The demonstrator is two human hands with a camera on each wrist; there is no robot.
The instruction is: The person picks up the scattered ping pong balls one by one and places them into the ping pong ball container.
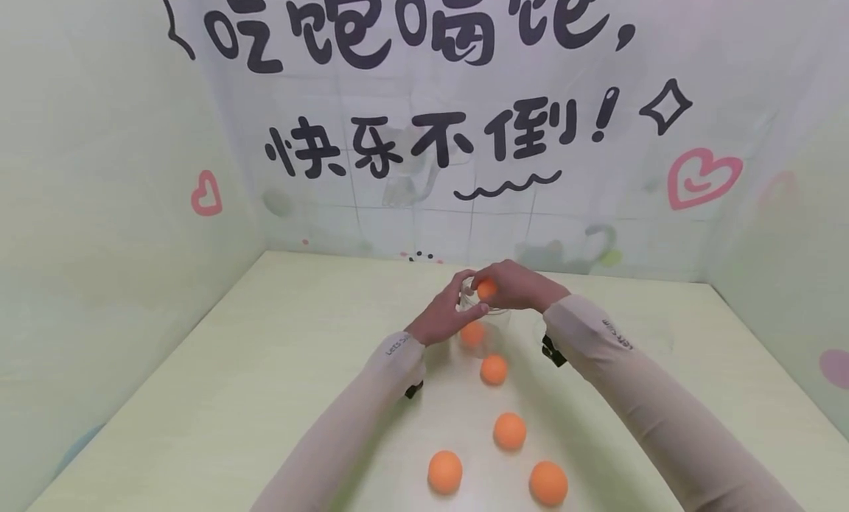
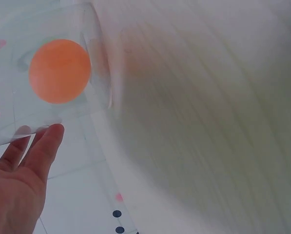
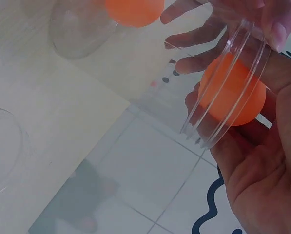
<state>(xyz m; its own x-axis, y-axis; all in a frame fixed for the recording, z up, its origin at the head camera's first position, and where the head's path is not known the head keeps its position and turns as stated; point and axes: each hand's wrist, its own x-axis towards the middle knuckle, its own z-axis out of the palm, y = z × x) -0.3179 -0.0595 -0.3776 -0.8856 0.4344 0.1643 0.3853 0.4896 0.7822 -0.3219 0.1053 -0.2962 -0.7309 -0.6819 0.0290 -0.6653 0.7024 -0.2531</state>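
Jar [image 1: 496,332], clear, stands on the table [image 1: 265,394] in the head view, near the back wall [image 1: 411,225] with its dark lettering. The left hand [image 1: 446,313] is clamped on its side, close to the rim, and the right hand [image 1: 516,285] pinches an orange ball [image 1: 487,289] at the mouth, the two hands nearly together. A second ball [image 1: 472,334] sits low inside; four loose balls [image 1: 509,431] lie on the table between the sleeves [image 1: 358,438].

In the left wrist view, the left fingers lie along the jar's wall, and the inner ball shows through it near the base.

In the right wrist view, the pinched ball shows at the ridged rim. A clear disc [image 3: 6,151], perhaps a lid, lies apart on the table.
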